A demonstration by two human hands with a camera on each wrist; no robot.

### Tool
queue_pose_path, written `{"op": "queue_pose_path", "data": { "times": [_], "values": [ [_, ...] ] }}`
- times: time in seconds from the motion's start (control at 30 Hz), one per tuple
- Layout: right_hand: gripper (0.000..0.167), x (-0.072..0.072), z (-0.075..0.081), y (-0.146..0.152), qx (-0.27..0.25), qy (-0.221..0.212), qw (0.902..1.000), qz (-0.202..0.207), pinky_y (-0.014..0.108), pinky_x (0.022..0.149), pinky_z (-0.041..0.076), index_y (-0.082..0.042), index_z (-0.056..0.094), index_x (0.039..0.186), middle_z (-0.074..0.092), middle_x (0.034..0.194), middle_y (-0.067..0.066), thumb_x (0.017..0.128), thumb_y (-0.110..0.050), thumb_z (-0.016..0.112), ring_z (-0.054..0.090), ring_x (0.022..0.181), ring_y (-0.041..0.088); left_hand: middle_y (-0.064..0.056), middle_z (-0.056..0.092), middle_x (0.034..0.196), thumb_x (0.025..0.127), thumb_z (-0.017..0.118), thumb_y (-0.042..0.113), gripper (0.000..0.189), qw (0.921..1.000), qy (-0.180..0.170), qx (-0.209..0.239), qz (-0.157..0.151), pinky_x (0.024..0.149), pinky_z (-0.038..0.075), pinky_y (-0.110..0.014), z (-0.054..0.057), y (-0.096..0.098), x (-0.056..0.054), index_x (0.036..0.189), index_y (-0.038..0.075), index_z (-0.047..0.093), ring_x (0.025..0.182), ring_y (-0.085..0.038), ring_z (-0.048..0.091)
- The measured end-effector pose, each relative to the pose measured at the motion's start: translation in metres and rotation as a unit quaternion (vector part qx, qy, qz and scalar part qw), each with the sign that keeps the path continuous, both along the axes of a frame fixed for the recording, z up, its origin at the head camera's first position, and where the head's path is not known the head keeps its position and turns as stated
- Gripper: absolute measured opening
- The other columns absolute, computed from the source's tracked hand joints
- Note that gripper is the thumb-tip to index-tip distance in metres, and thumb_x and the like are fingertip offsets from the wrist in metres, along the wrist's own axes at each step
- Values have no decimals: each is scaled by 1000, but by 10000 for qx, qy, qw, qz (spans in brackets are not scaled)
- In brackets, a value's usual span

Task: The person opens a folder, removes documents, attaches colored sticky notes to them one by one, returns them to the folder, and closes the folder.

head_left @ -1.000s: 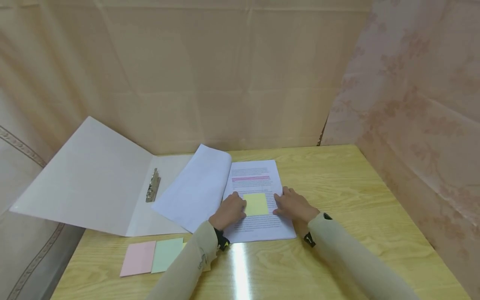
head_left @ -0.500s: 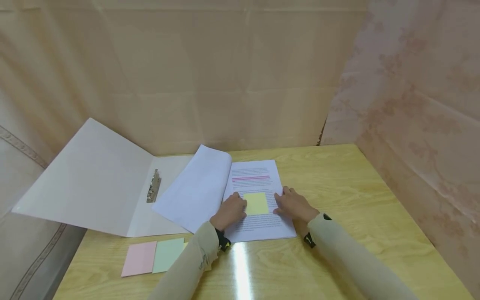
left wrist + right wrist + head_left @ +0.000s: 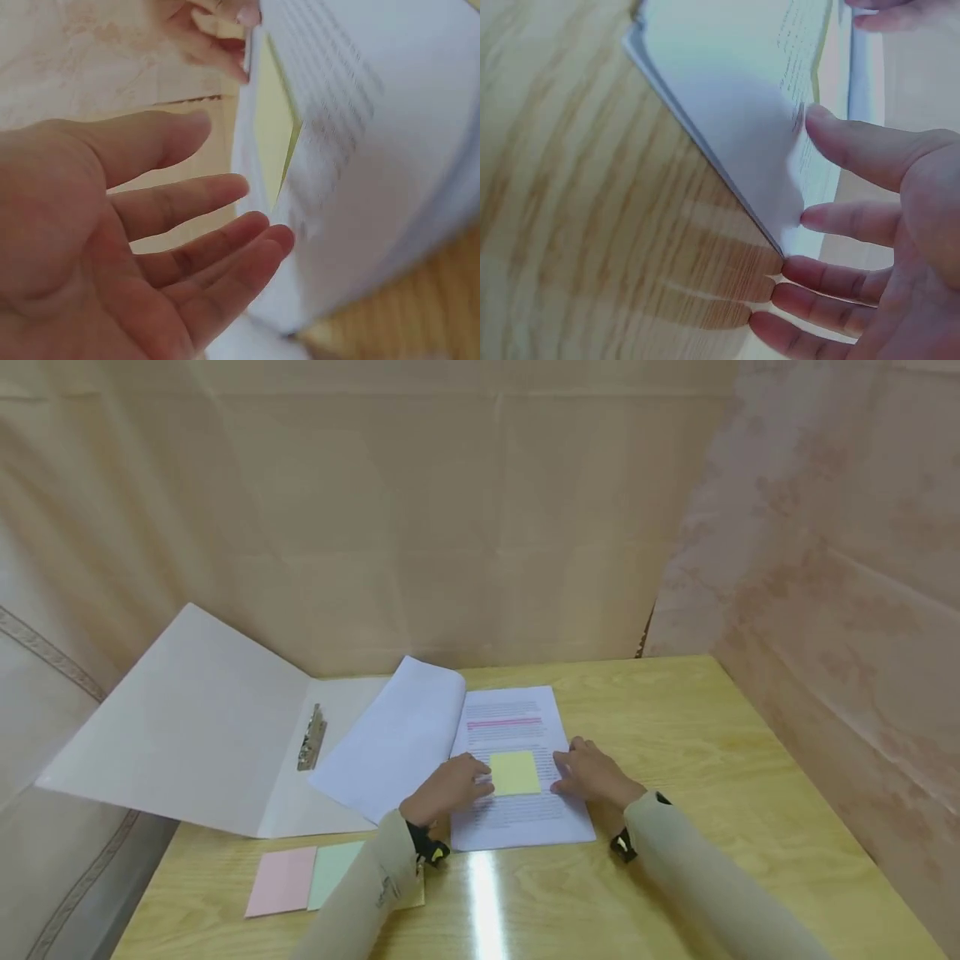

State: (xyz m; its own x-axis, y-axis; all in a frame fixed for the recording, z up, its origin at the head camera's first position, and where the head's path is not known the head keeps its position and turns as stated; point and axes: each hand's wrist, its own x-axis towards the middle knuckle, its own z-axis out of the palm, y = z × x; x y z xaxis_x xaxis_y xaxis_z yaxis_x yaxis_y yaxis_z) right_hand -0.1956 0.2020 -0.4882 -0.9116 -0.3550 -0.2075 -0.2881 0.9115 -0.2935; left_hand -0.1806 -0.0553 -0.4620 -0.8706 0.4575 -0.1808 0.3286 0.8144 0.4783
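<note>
A yellow sticky-note pad (image 3: 515,773) lies flat on a printed page (image 3: 517,827) that bears a pink highlighted line (image 3: 504,723). My left hand (image 3: 448,787) hovers just left of the pad, its fingers spread and loosely bent; the left wrist view shows nothing in its grasp. On the opposite side, my right hand (image 3: 594,774) rests at the page's right edge, with thumb and index fingertip on the paper. In the right wrist view, the other fingers (image 3: 832,277) reach past the sheets' edge toward the wood. A turned-over sheaf of pages (image 3: 397,739) lies to the left.
An open white folder (image 3: 180,727) with a metal clip (image 3: 311,739) fills the left, its cover raised. Pink (image 3: 281,882) and green (image 3: 330,868) sticky-note pads lie at the front left; a yellow one (image 3: 412,895) is mostly behind my left sleeve. Curtains bound the wooden table (image 3: 675,727).
My left hand has drawn back slightly to the left and off the yellow pad. My right hand stays nearly where it was beside the pad. The whole view has shifted a little.
</note>
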Motion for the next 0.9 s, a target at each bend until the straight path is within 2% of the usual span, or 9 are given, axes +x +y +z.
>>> {"op": "queue_pose_path", "data": {
  "times": [0.07, 0.17, 0.3, 0.43, 0.5, 0.6, 0.73, 0.9],
  "values": [
    [57, 1, 0, 4, -276, -124, 9994, -177, 42, 87, 45, -3, 58, 133, 53, 119, 17, 87, -34, 72, 49, 103, 27, -15, 63, 123, 95, 60, 27, 37, 9996, -98, 60, 244, 94, 49, -45, 4, -6, 0, 123, 3, 65, 111, -29, 61],
    [54, 4, 0, 8, -611, -168, 9975, -324, 44, 90, 47, -2, 59, 131, 54, 121, 18, 88, -31, 71, 53, 105, 27, -14, 62, 123, 95, 60, 27, 36, 9981, -55, 79, 609, 90, 50, -44, 12, -17, -2, 123, 6, 66, 107, -27, 62],
    [53, 7, 2, 9, -981, -193, 9943, -383, 45, 91, 48, 0, 58, 131, 54, 121, 19, 88, -28, 71, 56, 103, 27, -16, 65, 119, 94, 61, 25, 33, 9945, 359, 42, 988, 90, 49, -45, 22, -41, -9, 119, 4, 67, 107, -30, 62],
    [51, 8, 3, 7, -1197, -295, 9912, -489, 44, 91, 48, -2, 59, 132, 55, 121, 17, 89, -27, 70, 56, 103, 25, -21, 66, 114, 93, 61, 22, 33, 9866, 906, -172, 1346, 92, 48, -48, 24, -73, -20, 116, 0, 67, 108, -36, 61],
    [50, 9, 3, 7, -1213, -338, 9907, -522, 44, 91, 48, -4, 59, 132, 54, 122, 17, 89, -27, 70, 56, 103, 25, -24, 66, 114, 93, 60, 21, 34, 9821, 993, -230, 1583, 92, 47, -49, 24, -88, -25, 117, -3, 66, 108, -39, 61],
    [50, 10, 3, 7, -1233, -401, 9901, -533, 44, 90, 48, -5, 59, 133, 54, 123, 16, 90, -28, 69, 56, 104, 24, -27, 64, 117, 93, 58, 21, 37, 9754, 959, -331, 1959, 91, 48, -51, 23, -107, -33, 119, -6, 63, 109, -43, 60],
    [48, 13, 3, 7, -1264, -415, 9897, -521, 43, 89, 48, -5, 59, 132, 54, 122, 16, 90, -27, 68, 55, 102, 24, -31, 60, 123, 95, 55, 24, 44, 9654, 749, -417, 2464, 93, 46, -54, 19, -127, -41, 127, -7, 56, 113, -46, 57],
    [45, 14, 2, 7, -1316, -433, 9890, -509, 42, 88, 48, -6, 61, 130, 55, 121, 14, 91, -26, 68, 54, 100, 23, -34, 56, 126, 97, 50, 27, 51, 9581, 606, -555, 2743, 96, 43, -58, 12, -148, -48, 132, -10, 49, 117, -49, 54]
  ]
}}
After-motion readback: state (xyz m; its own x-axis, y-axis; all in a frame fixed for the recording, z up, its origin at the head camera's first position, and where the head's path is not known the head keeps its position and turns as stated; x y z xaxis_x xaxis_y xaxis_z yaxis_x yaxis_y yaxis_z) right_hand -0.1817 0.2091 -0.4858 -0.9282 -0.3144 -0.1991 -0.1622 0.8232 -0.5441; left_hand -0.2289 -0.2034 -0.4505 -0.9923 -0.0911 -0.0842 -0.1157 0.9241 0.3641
